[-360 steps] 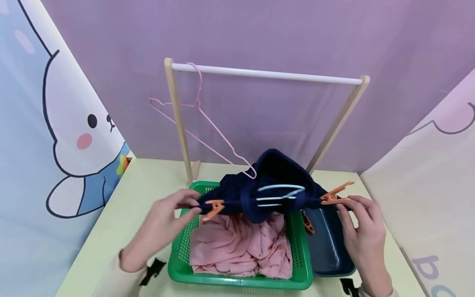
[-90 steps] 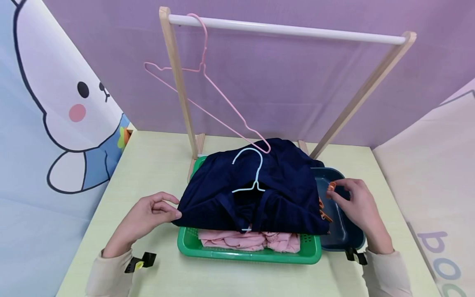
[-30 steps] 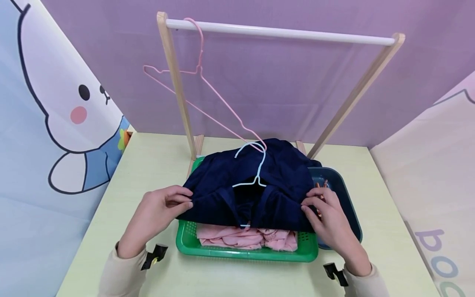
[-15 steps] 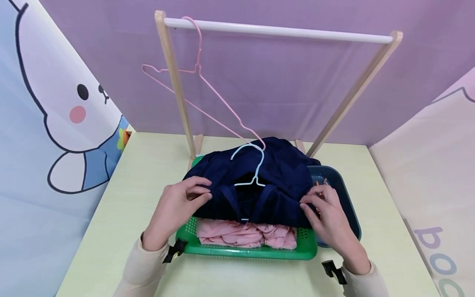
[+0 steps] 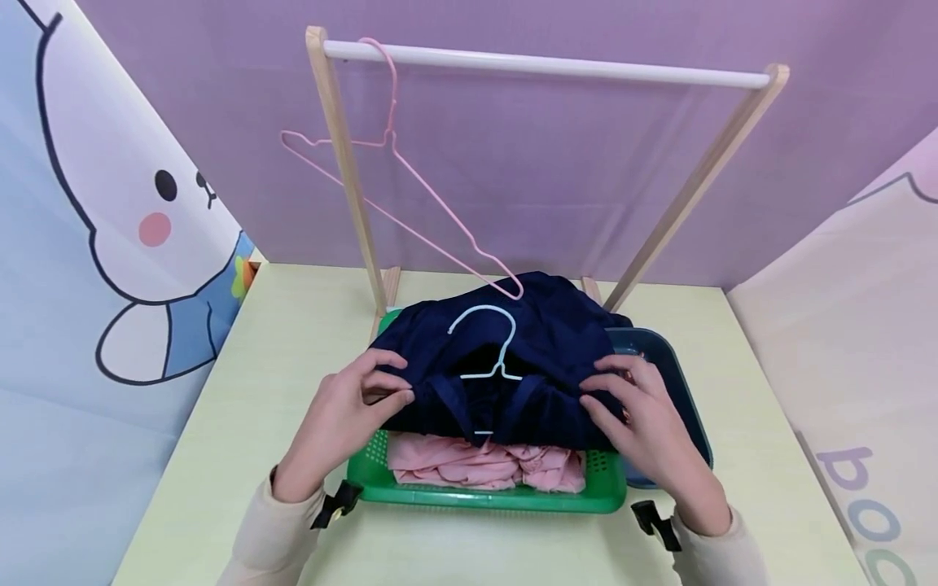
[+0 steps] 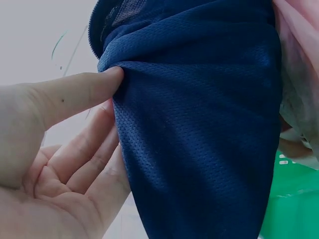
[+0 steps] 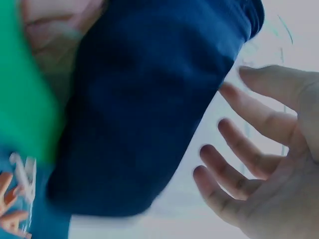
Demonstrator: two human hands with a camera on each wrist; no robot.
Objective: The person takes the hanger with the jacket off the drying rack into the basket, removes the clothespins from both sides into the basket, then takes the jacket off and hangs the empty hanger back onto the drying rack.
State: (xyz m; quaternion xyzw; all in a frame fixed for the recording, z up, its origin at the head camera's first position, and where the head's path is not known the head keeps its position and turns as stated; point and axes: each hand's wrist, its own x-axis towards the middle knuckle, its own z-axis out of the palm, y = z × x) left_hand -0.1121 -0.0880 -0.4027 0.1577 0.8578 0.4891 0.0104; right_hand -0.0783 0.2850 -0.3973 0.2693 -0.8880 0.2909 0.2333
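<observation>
A navy top (image 5: 557,325) of mesh-like fabric lies over the green basket, its neck opening towards me. From that opening rises the hook of a pale blue hanger (image 5: 506,346); most of the hanger is inside the top. My left hand (image 5: 344,419) pinches the top's left shoulder, thumb in front and fingers behind in the left wrist view. At the other shoulder is my right hand (image 5: 648,415), its fingers spread and just off the fabric (image 7: 139,99) in the right wrist view.
Pink cloth (image 5: 476,464) lies in the green basket (image 5: 498,498). To the right, a dark blue tray (image 5: 689,415) holds orange clips (image 7: 12,209). Behind stands a rack with a white rail (image 5: 550,65) and wooden posts; a pink hanger (image 5: 440,203) hangs at its left end.
Earlier, orange clips were on the top, and my right hand later held one over the tray. Since then both hands have come to the shoulders; now the right fingers have spread off the fabric.
</observation>
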